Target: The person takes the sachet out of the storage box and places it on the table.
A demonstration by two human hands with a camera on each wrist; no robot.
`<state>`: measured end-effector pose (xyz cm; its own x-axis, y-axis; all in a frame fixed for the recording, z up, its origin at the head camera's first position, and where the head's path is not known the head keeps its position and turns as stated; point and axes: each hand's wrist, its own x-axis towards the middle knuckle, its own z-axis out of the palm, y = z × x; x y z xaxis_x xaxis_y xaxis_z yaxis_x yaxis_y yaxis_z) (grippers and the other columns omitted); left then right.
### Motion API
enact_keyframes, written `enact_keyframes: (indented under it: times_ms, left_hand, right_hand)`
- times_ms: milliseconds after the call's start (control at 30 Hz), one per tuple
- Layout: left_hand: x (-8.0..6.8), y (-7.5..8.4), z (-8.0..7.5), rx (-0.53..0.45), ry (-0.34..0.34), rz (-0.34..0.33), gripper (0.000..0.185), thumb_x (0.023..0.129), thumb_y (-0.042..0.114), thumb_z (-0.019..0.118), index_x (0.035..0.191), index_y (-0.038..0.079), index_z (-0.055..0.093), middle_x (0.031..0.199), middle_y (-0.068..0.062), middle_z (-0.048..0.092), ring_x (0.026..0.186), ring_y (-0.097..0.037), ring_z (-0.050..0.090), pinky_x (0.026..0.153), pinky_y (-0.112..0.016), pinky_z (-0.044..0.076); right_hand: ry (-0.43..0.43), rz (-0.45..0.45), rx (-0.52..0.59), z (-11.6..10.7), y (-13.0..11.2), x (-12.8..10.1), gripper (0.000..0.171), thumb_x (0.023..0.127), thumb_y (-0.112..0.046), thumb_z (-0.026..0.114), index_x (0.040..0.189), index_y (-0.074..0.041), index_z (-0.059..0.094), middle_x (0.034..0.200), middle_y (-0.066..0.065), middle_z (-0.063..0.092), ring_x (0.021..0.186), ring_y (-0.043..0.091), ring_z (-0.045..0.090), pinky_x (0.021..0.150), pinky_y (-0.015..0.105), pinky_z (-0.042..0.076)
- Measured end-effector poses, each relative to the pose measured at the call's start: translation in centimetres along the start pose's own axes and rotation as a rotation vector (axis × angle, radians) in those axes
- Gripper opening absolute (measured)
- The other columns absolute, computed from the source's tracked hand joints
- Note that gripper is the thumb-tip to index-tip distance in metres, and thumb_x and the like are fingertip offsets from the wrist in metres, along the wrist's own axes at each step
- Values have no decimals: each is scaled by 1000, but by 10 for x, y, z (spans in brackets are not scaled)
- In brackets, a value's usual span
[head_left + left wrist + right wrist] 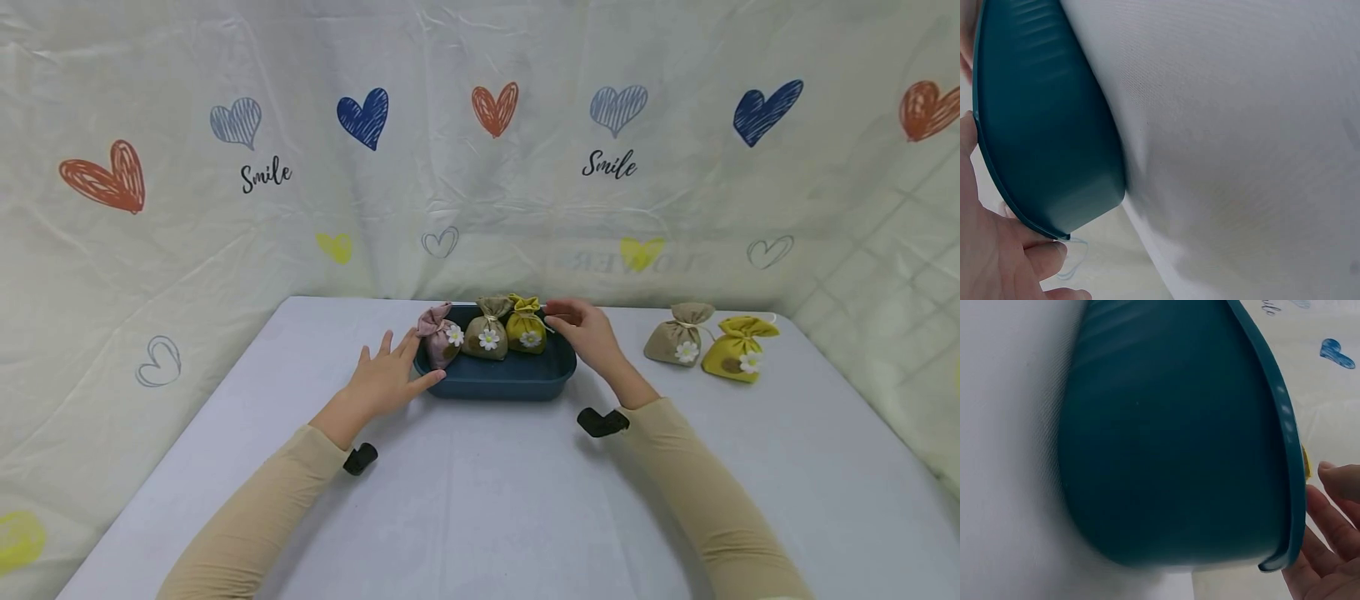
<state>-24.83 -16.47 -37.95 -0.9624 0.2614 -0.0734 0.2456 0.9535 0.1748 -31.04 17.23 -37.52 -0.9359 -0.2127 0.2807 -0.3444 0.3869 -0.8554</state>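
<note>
A dark teal tray (495, 388) holds three small drawstring pouches with white daisies: a pink pouch (437, 343) at the left, a tan pouch (486, 332) in the middle and a yellow pouch (527, 327) at the right. My left hand (382, 379) rests against the tray's left end, fingers spread and thumb along the front rim. In the left wrist view its fingers touch the tray rim (1007, 203). At the tray's right end is my right hand (588, 333), beside the yellow pouch. In the right wrist view its thumb and fingers stand apart, nothing visible between them.
On the white table (480, 500), right of the tray, stand another tan pouch (670, 339) and another yellow pouch (727, 358), side by side. A pale curtain (480, 192) printed with hearts hangs behind the table's back edge.
</note>
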Motion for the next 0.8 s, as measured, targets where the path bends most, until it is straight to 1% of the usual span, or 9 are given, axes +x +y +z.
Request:
enact_keyframes:
  times_ms: [233, 333, 433, 567, 700, 800]
  left_hand:
    - [1, -1, 0, 0, 1, 2, 92, 101, 70, 40, 163, 4, 23, 170, -12, 16, 154, -45, 9, 115, -72, 11]
    - [0, -1, 0, 3, -1, 2, 92, 101, 70, 40, 163, 4, 23, 170, -11, 16, 154, -45, 8, 115, -72, 11]
    - [0, 0, -1, 1, -3, 3, 92, 101, 70, 40, 163, 3, 23, 170, -12, 16, 154, -45, 7, 115, -72, 11]
    - [0, 0, -1, -1, -4, 0, 92, 101, 70, 41, 163, 3, 24, 170, -12, 16, 154, -45, 7, 115, -72, 11]
    - [0, 1, -2, 5, -8, -6, 92, 101, 70, 40, 163, 4, 23, 170, -12, 15, 154, -45, 7, 115, -72, 11]
    - [0, 1, -2, 4, -8, -5, 92, 101, 69, 41, 163, 3, 24, 170, -12, 16, 154, -46, 8, 115, -72, 11]
  right_hand:
    - [3, 55, 43, 4, -1, 5, 40, 103, -11, 64, 140, 3, 58, 135, 22, 63, 125, 37, 59, 102, 49, 49]
    - [4, 67, 30, 7, 0, 8, 41, 103, -10, 64, 141, 3, 58, 136, 23, 62, 126, 37, 59, 103, 49, 49]
    - [4, 79, -4, 9, 0, 11, 41, 103, -10, 65, 141, 3, 58, 137, 23, 61, 127, 37, 59, 103, 48, 49]
    - [4, 98, -82, 13, -2, 15, 42, 102, -13, 66, 141, 1, 59, 137, 22, 62, 125, 37, 60, 101, 49, 50]
    - [8, 112, -150, 16, -5, 18, 43, 102, -16, 67, 140, 2, 60, 134, 22, 63, 123, 37, 61, 100, 49, 50]
    - [18, 123, -177, 17, -7, 20, 42, 102, -19, 67, 139, 2, 62, 132, 22, 65, 120, 36, 63, 98, 49, 51]
